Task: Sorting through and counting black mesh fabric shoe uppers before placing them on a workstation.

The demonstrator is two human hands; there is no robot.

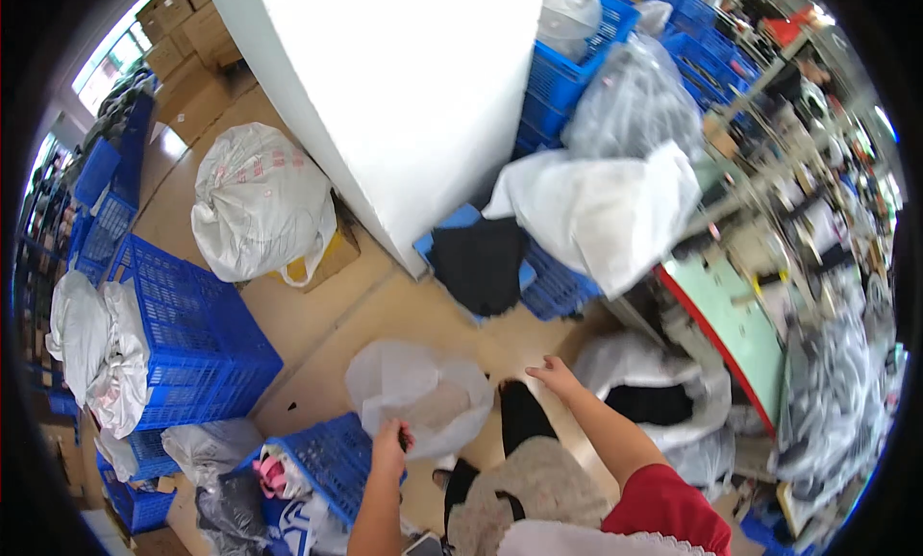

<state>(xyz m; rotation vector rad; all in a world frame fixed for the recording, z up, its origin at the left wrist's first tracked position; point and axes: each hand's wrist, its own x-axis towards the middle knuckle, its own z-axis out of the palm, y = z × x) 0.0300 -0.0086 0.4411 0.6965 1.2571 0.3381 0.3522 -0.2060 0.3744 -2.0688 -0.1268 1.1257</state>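
Observation:
A translucent white plastic bag [409,388] spreads out in front of me, low over the tan floor and blurred. My left hand [390,443] overlaps its near left edge with the fingers curled closed. Something small and dark shows at those fingertips, too small to name, and I cannot tell whether the bag is gripped too. To the right of the bag, and apart from it, my right hand [552,375] reaches forward with its fingers stretched out and nothing in them. Beside my right forearm stands an open white plastic bag [615,362] with black cloth [649,404] inside.
Blue crates [207,330] are stacked at left, and a blue basket [332,460] of fabric pieces sits by my left forearm. A white pillar [404,104] rises ahead, beside a full white sack [258,202]. Black fabric [481,266] lies on crates. A green-topped worktable [735,321] stands right.

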